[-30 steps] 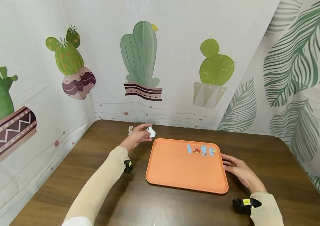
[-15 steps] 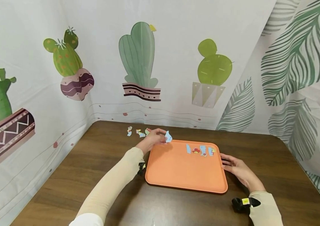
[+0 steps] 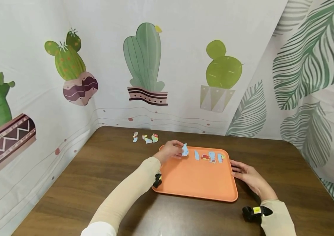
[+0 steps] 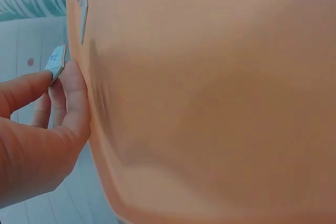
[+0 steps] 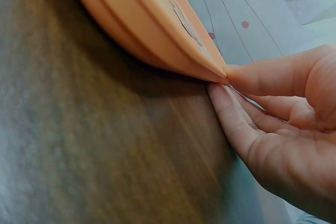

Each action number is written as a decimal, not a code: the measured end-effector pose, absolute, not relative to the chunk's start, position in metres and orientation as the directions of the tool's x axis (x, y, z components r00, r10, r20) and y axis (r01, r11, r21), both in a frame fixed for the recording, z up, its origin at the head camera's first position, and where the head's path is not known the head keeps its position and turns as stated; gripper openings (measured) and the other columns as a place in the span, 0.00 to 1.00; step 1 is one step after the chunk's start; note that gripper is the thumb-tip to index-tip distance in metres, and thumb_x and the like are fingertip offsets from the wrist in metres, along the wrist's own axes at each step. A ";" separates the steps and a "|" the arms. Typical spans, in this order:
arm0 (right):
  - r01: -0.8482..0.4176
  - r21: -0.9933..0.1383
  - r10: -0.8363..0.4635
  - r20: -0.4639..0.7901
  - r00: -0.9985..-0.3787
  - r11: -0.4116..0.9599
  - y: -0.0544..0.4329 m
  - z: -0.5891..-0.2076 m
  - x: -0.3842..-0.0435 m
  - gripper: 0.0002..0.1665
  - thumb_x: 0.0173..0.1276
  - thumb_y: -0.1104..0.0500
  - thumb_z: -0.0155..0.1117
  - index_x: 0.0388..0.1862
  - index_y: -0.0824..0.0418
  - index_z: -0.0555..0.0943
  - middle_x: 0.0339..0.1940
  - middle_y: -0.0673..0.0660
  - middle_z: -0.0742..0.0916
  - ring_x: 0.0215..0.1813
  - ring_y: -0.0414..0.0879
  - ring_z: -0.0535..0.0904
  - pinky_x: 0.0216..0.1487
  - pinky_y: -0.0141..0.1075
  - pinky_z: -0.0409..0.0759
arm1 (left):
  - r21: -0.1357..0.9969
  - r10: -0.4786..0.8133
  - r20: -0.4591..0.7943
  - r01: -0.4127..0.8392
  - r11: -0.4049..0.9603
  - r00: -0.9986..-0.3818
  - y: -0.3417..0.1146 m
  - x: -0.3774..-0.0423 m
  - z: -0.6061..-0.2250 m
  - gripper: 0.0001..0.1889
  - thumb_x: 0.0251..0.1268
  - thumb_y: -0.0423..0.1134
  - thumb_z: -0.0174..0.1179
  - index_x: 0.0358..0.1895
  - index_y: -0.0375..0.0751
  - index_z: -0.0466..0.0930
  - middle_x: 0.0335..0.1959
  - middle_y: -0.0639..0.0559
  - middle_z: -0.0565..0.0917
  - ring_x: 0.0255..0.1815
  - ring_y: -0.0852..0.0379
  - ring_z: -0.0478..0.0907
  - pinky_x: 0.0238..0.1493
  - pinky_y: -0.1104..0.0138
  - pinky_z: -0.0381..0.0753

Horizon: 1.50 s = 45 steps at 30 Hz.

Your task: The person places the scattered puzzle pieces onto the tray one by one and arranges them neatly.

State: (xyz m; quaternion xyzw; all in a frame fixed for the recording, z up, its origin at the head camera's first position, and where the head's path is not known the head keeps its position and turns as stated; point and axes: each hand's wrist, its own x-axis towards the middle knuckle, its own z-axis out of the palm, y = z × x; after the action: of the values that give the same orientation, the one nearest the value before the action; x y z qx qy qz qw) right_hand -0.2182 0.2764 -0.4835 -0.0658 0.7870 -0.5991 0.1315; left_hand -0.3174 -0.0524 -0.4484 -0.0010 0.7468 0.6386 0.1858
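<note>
Between thumb and fingers my left hand (image 3: 170,151) pinches a small light-blue puzzle piece (image 3: 185,150), held over the back left part of the orange tray (image 3: 196,180). The left wrist view shows the piece (image 4: 56,62) edge-on at the fingertips, tilted up. Several puzzle pieces lie in a row along the tray's back right: a narrow blue one (image 3: 196,155), a red one (image 3: 205,157), and two blue ones with coloured prints (image 3: 212,156). My right hand (image 3: 250,178) holds the tray's right rim, thumb and finger meeting at its edge (image 5: 218,74).
More puzzle pieces lie on the brown wooden table (image 3: 96,170) behind and left of the tray: one (image 3: 135,137) apart, two (image 3: 154,138) close together. A cloth printed with cacti (image 3: 147,59) and leaves hangs behind the table and at its sides.
My left hand has carried the blue puzzle piece rightward from the back of the table to over the tray, uncovering the pieces behind. The right hand has stayed at the tray's rim.
</note>
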 end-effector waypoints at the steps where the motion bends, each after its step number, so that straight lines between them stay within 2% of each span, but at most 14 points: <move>1: 0.053 -0.961 -0.261 -0.127 -0.957 0.272 0.276 -0.484 -0.218 0.39 0.70 0.62 0.60 0.74 0.72 0.54 0.67 0.75 0.68 0.67 0.63 0.66 0.53 0.28 0.78 | 0.953 0.236 -0.283 -0.245 0.178 -0.930 -0.051 -0.316 -0.449 0.15 0.61 0.23 0.59 0.52 0.30 0.76 0.37 0.41 0.82 0.32 0.50 0.83 0.39 0.59 0.87; 6: 0.052 -0.962 -0.262 -0.124 -0.957 0.267 0.276 -0.484 -0.218 0.39 0.70 0.63 0.59 0.74 0.73 0.55 0.67 0.76 0.68 0.67 0.61 0.67 0.53 0.27 0.77 | 0.947 0.232 -0.313 -0.283 0.155 -0.921 -0.044 -0.312 -0.451 0.15 0.61 0.21 0.58 0.51 0.28 0.76 0.35 0.40 0.81 0.31 0.50 0.83 0.40 0.60 0.87; 15: 0.056 -0.960 -0.257 -0.129 -0.958 0.273 0.276 -0.483 -0.217 0.39 0.71 0.63 0.59 0.74 0.73 0.55 0.67 0.76 0.67 0.68 0.64 0.65 0.54 0.29 0.77 | 0.942 0.210 -0.328 -0.300 0.153 -0.921 -0.034 -0.312 -0.456 0.15 0.56 0.15 0.58 0.48 0.25 0.76 0.32 0.40 0.80 0.25 0.50 0.82 0.37 0.59 0.87; 20: 0.062 -0.958 -0.254 -0.137 -0.958 0.281 0.275 -0.480 -0.216 0.38 0.71 0.63 0.59 0.74 0.73 0.54 0.68 0.76 0.67 0.68 0.65 0.65 0.56 0.31 0.78 | 0.941 0.205 -0.324 -0.291 0.173 -0.924 -0.031 -0.314 -0.458 0.16 0.57 0.17 0.59 0.49 0.24 0.76 0.39 0.37 0.80 0.30 0.45 0.83 0.40 0.56 0.86; 24: 0.071 -0.952 -0.247 -0.148 -0.958 0.297 0.274 -0.479 -0.215 0.38 0.71 0.63 0.58 0.74 0.72 0.54 0.68 0.75 0.66 0.67 0.65 0.66 0.58 0.35 0.78 | 0.938 0.197 -0.329 -0.295 0.183 -0.924 -0.029 -0.317 -0.460 0.12 0.55 0.17 0.60 0.43 0.25 0.77 0.37 0.36 0.81 0.31 0.42 0.83 0.36 0.57 0.87; 27: 0.070 -0.952 -0.242 -0.146 -0.959 0.298 0.274 -0.480 -0.216 0.38 0.71 0.64 0.58 0.74 0.72 0.54 0.69 0.75 0.66 0.67 0.65 0.66 0.57 0.33 0.78 | 0.934 0.182 -0.339 -0.307 0.181 -0.923 -0.027 -0.316 -0.460 0.09 0.55 0.16 0.60 0.39 0.25 0.77 0.34 0.36 0.81 0.29 0.43 0.84 0.34 0.58 0.87; 30: 0.065 -0.954 -0.244 -0.141 -0.959 0.293 0.274 -0.481 -0.216 0.38 0.70 0.65 0.58 0.74 0.72 0.55 0.69 0.75 0.66 0.68 0.66 0.65 0.56 0.32 0.78 | 0.929 0.157 -0.346 -0.315 0.196 -0.925 -0.026 -0.311 -0.457 0.10 0.57 0.17 0.60 0.43 0.24 0.77 0.36 0.34 0.82 0.32 0.43 0.84 0.39 0.56 0.87; 36: 0.054 -0.957 -0.244 -0.126 -0.961 0.284 0.274 -0.481 -0.215 0.38 0.70 0.65 0.59 0.73 0.73 0.56 0.69 0.75 0.66 0.67 0.65 0.65 0.54 0.28 0.78 | 0.929 0.153 -0.333 -0.296 0.223 -0.930 -0.024 -0.307 -0.455 0.11 0.59 0.19 0.60 0.45 0.23 0.77 0.38 0.33 0.82 0.34 0.42 0.84 0.38 0.56 0.87; 45: 0.050 -0.961 -0.248 -0.120 -0.961 0.271 0.275 -0.481 -0.216 0.38 0.70 0.64 0.59 0.73 0.73 0.55 0.67 0.76 0.67 0.65 0.61 0.69 0.53 0.28 0.78 | 0.930 0.142 -0.314 -0.274 0.245 -0.939 -0.022 -0.311 -0.459 0.10 0.57 0.18 0.61 0.42 0.24 0.77 0.33 0.36 0.82 0.25 0.48 0.83 0.32 0.60 0.87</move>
State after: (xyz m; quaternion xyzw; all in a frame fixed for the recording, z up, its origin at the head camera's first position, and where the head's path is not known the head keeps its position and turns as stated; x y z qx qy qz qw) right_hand -0.2157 0.2748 -0.4807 -0.0628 0.7875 -0.6004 0.1241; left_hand -0.3114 -0.0222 -0.4588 -0.0427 0.7705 0.6130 0.1697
